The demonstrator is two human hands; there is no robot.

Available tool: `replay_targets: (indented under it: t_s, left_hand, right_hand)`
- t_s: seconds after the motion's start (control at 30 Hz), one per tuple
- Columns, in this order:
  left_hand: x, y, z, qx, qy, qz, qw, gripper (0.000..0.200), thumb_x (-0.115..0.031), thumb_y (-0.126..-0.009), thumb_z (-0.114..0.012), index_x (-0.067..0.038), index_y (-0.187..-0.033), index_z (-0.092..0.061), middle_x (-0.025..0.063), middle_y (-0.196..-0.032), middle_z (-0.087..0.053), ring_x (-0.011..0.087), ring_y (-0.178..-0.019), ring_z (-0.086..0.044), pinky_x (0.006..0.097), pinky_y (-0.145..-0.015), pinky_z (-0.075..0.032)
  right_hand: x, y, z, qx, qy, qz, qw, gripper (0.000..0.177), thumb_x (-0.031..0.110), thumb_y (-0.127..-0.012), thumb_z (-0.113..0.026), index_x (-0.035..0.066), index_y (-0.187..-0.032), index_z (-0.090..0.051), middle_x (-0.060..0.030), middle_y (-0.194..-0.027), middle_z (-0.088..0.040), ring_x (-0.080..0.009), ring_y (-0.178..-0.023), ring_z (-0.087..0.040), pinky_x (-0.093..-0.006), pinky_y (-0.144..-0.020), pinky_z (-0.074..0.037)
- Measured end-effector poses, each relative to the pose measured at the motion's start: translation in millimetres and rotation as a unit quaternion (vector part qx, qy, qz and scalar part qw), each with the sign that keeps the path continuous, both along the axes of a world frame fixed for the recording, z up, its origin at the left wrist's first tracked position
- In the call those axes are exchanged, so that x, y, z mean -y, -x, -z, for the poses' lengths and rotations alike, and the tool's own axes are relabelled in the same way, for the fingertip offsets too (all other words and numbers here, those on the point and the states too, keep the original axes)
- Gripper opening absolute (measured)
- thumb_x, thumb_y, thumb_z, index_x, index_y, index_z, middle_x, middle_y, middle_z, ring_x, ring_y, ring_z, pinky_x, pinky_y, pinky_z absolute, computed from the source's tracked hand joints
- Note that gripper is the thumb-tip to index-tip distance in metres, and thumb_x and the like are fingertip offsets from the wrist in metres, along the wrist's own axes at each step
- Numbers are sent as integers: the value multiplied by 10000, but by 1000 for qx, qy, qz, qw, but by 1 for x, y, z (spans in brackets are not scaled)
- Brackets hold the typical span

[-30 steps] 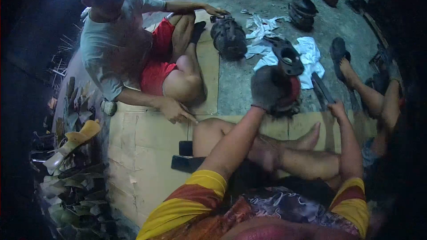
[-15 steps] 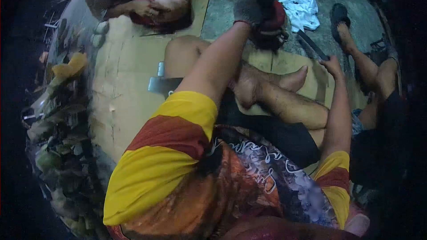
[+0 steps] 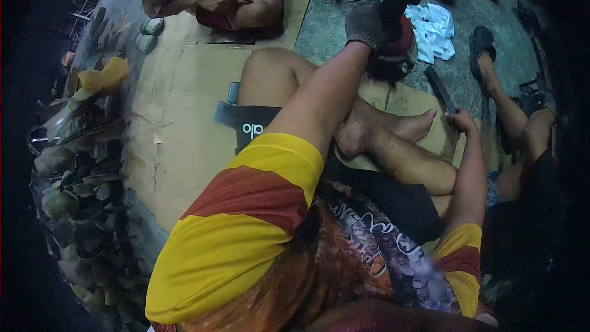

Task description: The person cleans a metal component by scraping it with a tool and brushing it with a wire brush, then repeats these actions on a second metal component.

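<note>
Head view: my right fingers [image 3: 455,118] are closed around one end of a dark flat bar [image 3: 439,88]. My left fingers [image 3: 367,26], gloved, are against the flanged metal part [image 3: 396,13]; I cannot tell how tightly they grip. The part's base is by the cardboard [image 3: 175,98], near white cloth [image 3: 434,32].

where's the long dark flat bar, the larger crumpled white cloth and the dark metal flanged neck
Long dark flat bar [image 3: 440,89], head view: middle of its exposed length.
Larger crumpled white cloth [image 3: 432,31], head view: middle of its folds.
Dark metal flanged neck [image 3: 394,10], head view: below the flange.
</note>
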State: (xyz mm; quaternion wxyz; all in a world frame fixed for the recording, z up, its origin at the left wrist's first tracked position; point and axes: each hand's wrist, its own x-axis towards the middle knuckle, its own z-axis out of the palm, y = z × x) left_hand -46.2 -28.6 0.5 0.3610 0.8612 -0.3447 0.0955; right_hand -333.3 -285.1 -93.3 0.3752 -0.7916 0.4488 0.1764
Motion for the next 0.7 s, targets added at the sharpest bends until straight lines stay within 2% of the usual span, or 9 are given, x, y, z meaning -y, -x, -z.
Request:
replay_targets:
  t_s: [0.03,0.17,0.23,0.27,0.33,0.47,0.53,0.6,0.7]
  left_hand:
    - [0,0,-2,-33,-20,6,999,452,-509,-619,-717,-147,-887,-685,129,-909,-667,331,-831,-626,436,-758,-481]
    - [-1,-2,5,-24,6,-2,1000,436,-502,-619,-718,-150,-874,-684,122,-892,-665,321,-844,-621,435,-735,-482]
    - [-1,-1,9,26,95,-7,995,398,-501,-604,-698,-142,-775,-678,123,-803,-655,328,-808,-626,438,-723,-490]
    - [0,-2,11,26,98,-8,995,398,-501,-604,-698,-142,-775,-678,123,-803,-655,328,-808,-626,438,-723,-490]
    - [-2,-3,15,24,176,-5,984,368,-469,-584,-710,-139,-743,-674,121,-783,-645,328,-795,-613,441,-724,-479]
    - [-12,4,-4,-49,172,1,984,346,-437,-580,-714,-133,-737,-668,106,-793,-645,315,-810,-609,430,-739,-476]
    - [-17,3,-7,3,183,11,983,311,-408,-582,-704,-135,-727,-671,92,-785,-648,302,-812,-609,414,-740,-483]
    - [-19,0,-8,5,207,15,978,329,-414,-575,-712,-138,-750,-678,89,-789,-656,295,-788,-620,406,-736,-483]
    - [-25,-3,-15,-9,207,32,978,334,-419,-562,-712,-141,-745,-687,87,-770,-661,289,-751,-632,396,-731,-485]
  right_hand:
    - [-1,-1,0,-1,1,0,1000,327,265,-765,-726,-6,-896,-600,-76,-738,-618,-178,-593,-552,-348,-523,-433]
    - [7,-3,28,-24,-49,-66,996,350,287,-755,-734,-17,-882,-615,-72,-738,-621,-187,-649,-571,-368,-583,-452]
    - [12,-4,35,-28,-64,-92,993,358,295,-748,-739,-17,-876,-620,-70,-735,-618,-188,-658,-574,-373,-597,-456]
    - [9,-5,35,-32,-54,-94,994,338,280,-748,-738,-13,-877,-630,-66,-736,-621,-181,-637,-569,-366,-582,-455]
    - [1,-6,32,-46,-46,-99,993,318,265,-747,-736,-9,-879,-640,-62,-737,-624,-175,-616,-565,-358,-568,-454]
    - [-1,-12,35,-65,-44,-73,994,291,232,-717,-732,-8,-851,-638,-70,-729,-631,-173,-613,-578,-358,-562,-454]
    - [0,-14,36,-75,-38,-67,994,277,217,-709,-727,-9,-840,-635,-74,-726,-632,-170,-608,-583,-353,-560,-455]
    - [5,-13,40,-78,-15,-103,991,235,195,-701,-710,-5,-789,-625,-72,-697,-623,-166,-573,-579,-337,-541,-456]
    - [-6,-15,26,-92,-23,-66,993,223,192,-711,-695,-12,-727,-607,-78,-663,-618,-176,-542,-581,-335,-505,-457]
